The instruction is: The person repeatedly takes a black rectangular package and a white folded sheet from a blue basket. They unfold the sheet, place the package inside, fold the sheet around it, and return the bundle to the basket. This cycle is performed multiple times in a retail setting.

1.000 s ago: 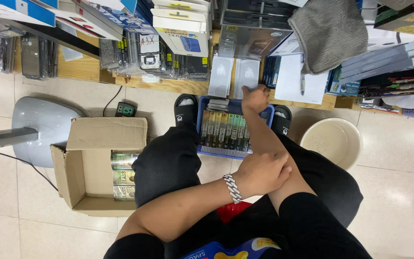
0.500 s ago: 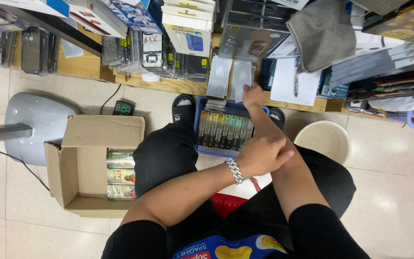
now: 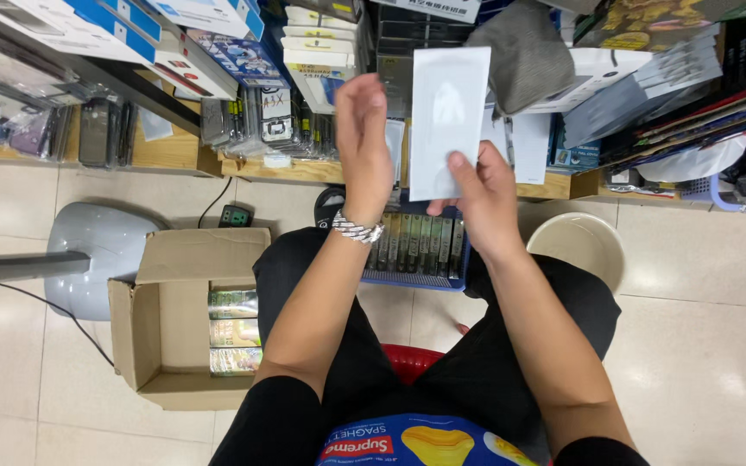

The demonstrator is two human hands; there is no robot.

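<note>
A flat, white, rectangular packet of thin card or plastic (image 3: 447,121) is held upright in front of the seated person, above the knees, with its long axis running from the wrists up toward the shelving. The right hand (image 3: 481,192) pinches it at the lower right corner, thumb on the near face and fingers behind, so the packet rises up and to the left of that grip. The left hand (image 3: 363,142), wearing a silver chain bracelet (image 3: 356,229) at the wrist, stands open just beside the packet's left long edge, palm turned toward it; whether its fingers touch the edge cannot be told. Both hands are near, but only the right one carries the packet.

Below the hands, between the person's feet, a blue plastic basket (image 3: 416,278) holds a row of slim dark packets standing on edge. To the left on the pale tiled floor lies an open brown cardboard box (image 3: 161,332) with green-and-yellow printed packs stacked inside, and beyond it the grey rounded base of a stand (image 3: 101,250). A cream-coloured round plastic bucket (image 3: 578,246) sits to the right. Low wooden shelves (image 3: 174,151) crowded with boxed and hanging goods fill the upper field.
</note>
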